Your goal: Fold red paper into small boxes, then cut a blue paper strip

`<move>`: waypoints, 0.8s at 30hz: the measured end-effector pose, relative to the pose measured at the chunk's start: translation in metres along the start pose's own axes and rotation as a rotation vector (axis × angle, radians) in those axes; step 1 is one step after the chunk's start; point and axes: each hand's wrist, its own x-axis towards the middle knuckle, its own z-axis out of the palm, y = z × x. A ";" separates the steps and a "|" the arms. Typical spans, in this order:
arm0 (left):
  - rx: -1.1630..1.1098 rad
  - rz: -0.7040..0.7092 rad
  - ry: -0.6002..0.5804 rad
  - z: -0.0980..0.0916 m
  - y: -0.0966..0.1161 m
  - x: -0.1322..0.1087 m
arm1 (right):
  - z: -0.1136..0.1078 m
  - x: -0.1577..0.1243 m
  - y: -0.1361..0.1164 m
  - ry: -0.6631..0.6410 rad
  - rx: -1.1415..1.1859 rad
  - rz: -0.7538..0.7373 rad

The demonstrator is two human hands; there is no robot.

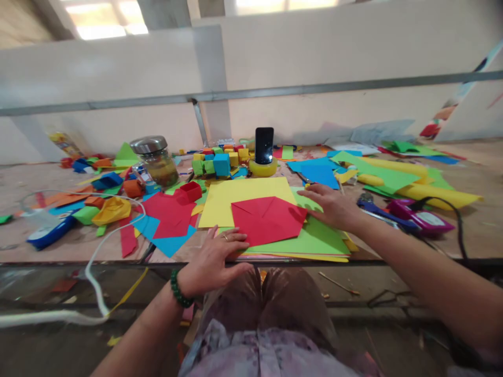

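A folded red sheet of paper [271, 222] with pointed ends lies in front of me, crease lines showing on it. Under it are a yellow sheet [220, 196] and a stack of green and yellow paper [322, 238]. My left hand [218, 257] rests with fingers stretched out at the red sheet's left lower edge. At its right corner, my right hand [330, 205] lies over the paper, fingers extended. Both hands appear to hold nothing.
Left of the stack lie red paper [171, 212], a blue stapler-like tool [51, 230], a white cable [96, 272] and a glass jar [157, 162]. Behind stand paper cubes [221, 164] and a phone [264, 145]. Scissors [379, 213] and a purple device [422, 215] lie right.
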 end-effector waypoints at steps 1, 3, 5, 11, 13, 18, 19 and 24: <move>0.022 -0.019 0.001 -0.003 -0.005 0.004 | 0.004 0.000 -0.002 0.063 0.000 -0.106; 0.067 -0.033 -0.013 -0.009 -0.015 0.012 | 0.009 0.000 -0.009 0.154 0.012 -0.265; 0.111 -0.069 0.012 -0.011 -0.023 0.021 | 0.007 0.001 -0.019 0.201 0.035 -0.353; 0.254 -0.140 0.313 0.002 0.005 0.032 | -0.028 0.001 -0.086 0.134 -0.019 -0.474; 0.228 -0.108 0.231 0.012 0.020 0.028 | -0.035 0.001 -0.107 0.088 0.000 -0.486; 0.147 -0.080 0.159 0.027 0.021 0.009 | -0.024 0.006 -0.112 -0.130 0.379 -0.516; 0.140 -0.063 0.170 0.029 0.018 0.005 | -0.020 0.009 -0.106 -0.185 0.479 -0.473; 0.138 0.001 0.325 0.036 0.009 -0.014 | -0.009 0.036 -0.073 -0.474 0.915 -0.273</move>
